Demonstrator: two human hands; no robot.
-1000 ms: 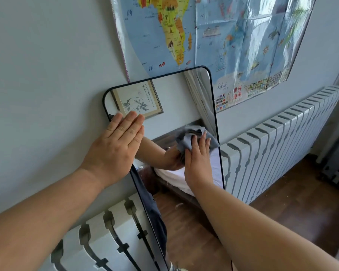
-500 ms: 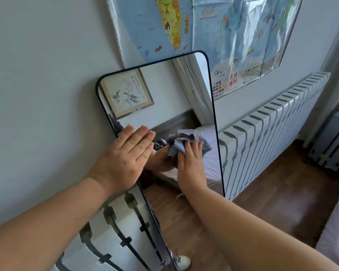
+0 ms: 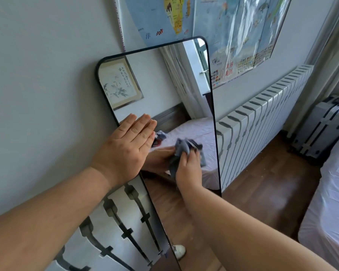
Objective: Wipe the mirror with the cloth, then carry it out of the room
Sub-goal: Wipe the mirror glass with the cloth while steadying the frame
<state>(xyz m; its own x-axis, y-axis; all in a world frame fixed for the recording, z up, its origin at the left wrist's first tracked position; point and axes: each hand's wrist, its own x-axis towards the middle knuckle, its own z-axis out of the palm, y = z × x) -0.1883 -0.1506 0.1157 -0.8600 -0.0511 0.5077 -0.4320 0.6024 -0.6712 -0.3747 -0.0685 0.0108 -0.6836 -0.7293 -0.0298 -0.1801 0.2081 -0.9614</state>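
A tall mirror (image 3: pixel 164 79) with a thin black frame and rounded top corners leans against the grey wall. My left hand (image 3: pixel 127 149) lies flat on its left edge, fingers together, steadying it. My right hand (image 3: pixel 188 167) presses a crumpled grey-blue cloth (image 3: pixel 182 147) against the glass near the mirror's middle right. The glass reflects a framed plant picture, a curtain, a bed and my own hand with the cloth.
A white radiator (image 3: pixel 262 122) runs along the wall to the right of the mirror, and another section (image 3: pixel 110 231) stands behind its lower left. A world map (image 3: pixel 233 26) hangs above. A grey suitcase (image 3: pixel 325 124) stands at the right, a bed (image 3: pixel 333 202) at the near right, on dark wood floor (image 3: pixel 262 182).
My right hand has slid the cloth downward and to the right across the glass. My left hand has moved lower along the mirror's left edge as my view tilted down.
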